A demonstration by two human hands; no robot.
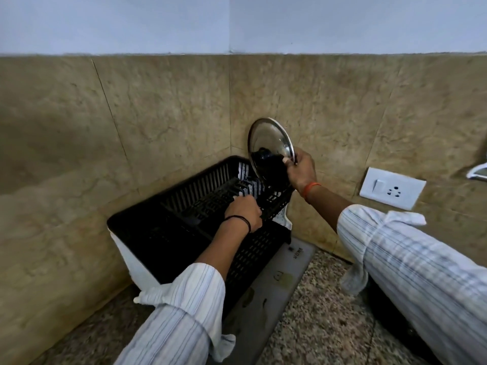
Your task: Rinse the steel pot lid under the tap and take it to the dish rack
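Note:
The steel pot lid (267, 139) stands on edge at the far right end of the black dish rack (147, 227), its black knob facing me. My right hand (301, 171) grips the lid's right rim, thumb on the front face. My left hand (243, 210) reaches into the rack, its fingers curled over the black slotted insert. The lid's lower edge is hidden behind the rack wall and my hand.
The rack sits on a white drip tray (137, 264) in the corner of beige tiled walls. A grey mat (279, 280) lies under it on the speckled counter (324, 325). A white socket plate (392, 191) is on the right wall.

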